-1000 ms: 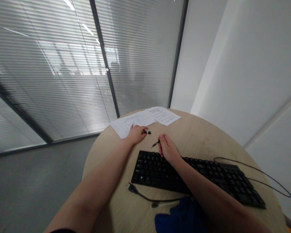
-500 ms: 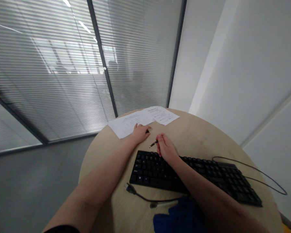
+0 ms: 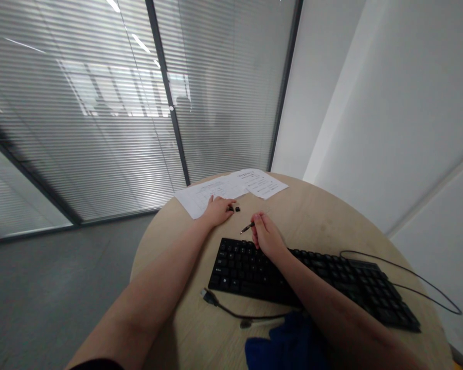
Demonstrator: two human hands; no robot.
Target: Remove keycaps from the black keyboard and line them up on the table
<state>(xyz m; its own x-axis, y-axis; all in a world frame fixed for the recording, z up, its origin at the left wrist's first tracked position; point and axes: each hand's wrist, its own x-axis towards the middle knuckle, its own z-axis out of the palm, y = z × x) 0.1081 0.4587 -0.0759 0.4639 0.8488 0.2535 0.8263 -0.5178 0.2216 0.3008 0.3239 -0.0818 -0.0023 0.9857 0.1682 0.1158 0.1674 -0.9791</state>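
Note:
My left hand [image 3: 218, 211] rests on the table beside the papers, thumb and fingers curled around a small black piece [image 3: 230, 208] that looks like a keycap. Just past the fingertips lies another small black keycap [image 3: 237, 209] on the wood. Above the upper edge of a black keyboard [image 3: 250, 270], my right hand [image 3: 267, 235] is closed on a slim pen-like tool [image 3: 247, 227]. Its metallic tip points left and down; the rest is hidden in the fist. My right forearm crosses over the keyboard and covers part of its middle.
Printed papers [image 3: 216, 191] lie at the far edge of the round wooden table [image 3: 312, 210]. Nearer me are a USB plug [image 3: 208, 296] on a black cable, a small brush [image 3: 250, 323] and a blue cloth [image 3: 289, 341]. A cable [image 3: 416, 273] loops at the right.
My left hand has shifted slightly left, and a black keycap now shows apart from its fingertips. My right hand keeps its hold on the tool. The whole view has shifted slightly.

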